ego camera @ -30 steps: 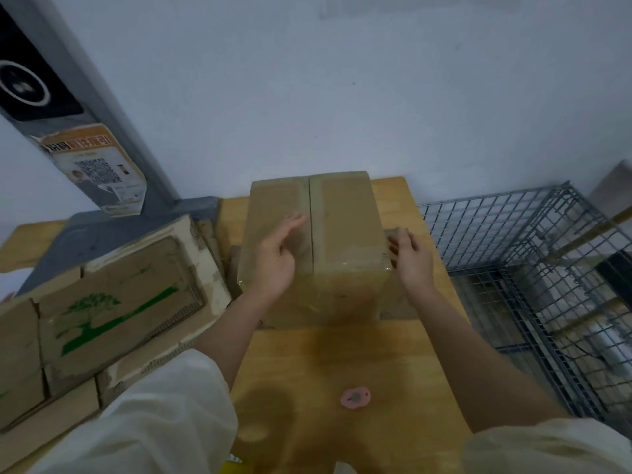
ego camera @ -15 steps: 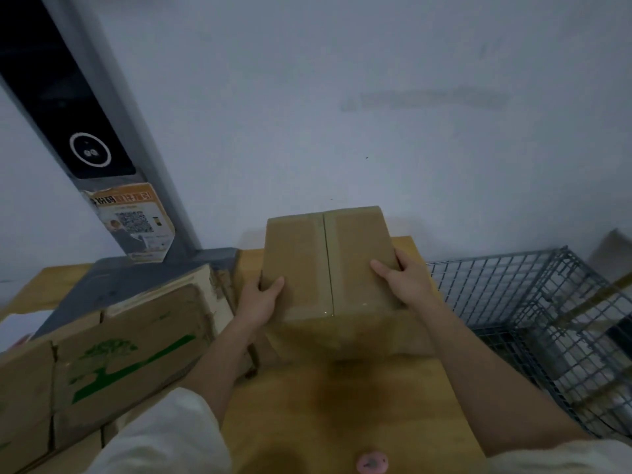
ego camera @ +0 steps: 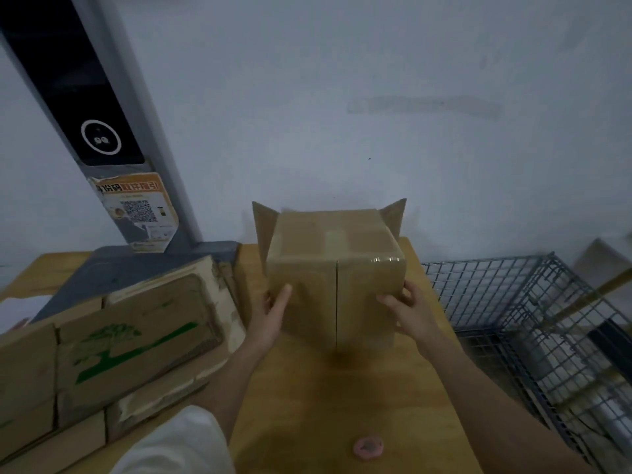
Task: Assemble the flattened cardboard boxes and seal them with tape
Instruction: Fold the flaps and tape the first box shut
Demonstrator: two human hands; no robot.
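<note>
A brown cardboard box (ego camera: 328,254) stands on the wooden table (ego camera: 342,405), its seamed face toward me and clear tape glinting along the upper right edge. Two loose flaps stick up at its far corners. My left hand (ego camera: 273,316) holds the box's lower left side with the thumb on the near face. My right hand (ego camera: 407,313) holds the lower right side in the same way. A small pink tape roll (ego camera: 368,448) lies flat on the table near me, apart from both hands.
A stack of flattened cardboard boxes (ego camera: 119,336) with green print lies at the left, close to the box. A wire mesh cage (ego camera: 530,319) stands off the table's right edge. A grey post (ego camera: 113,138) with a QR sticker rises at the back left, against the wall.
The box has been tipped over so its seamed face now points at me and the far flaps show. Both hands have slid down to its lower sides.
</note>
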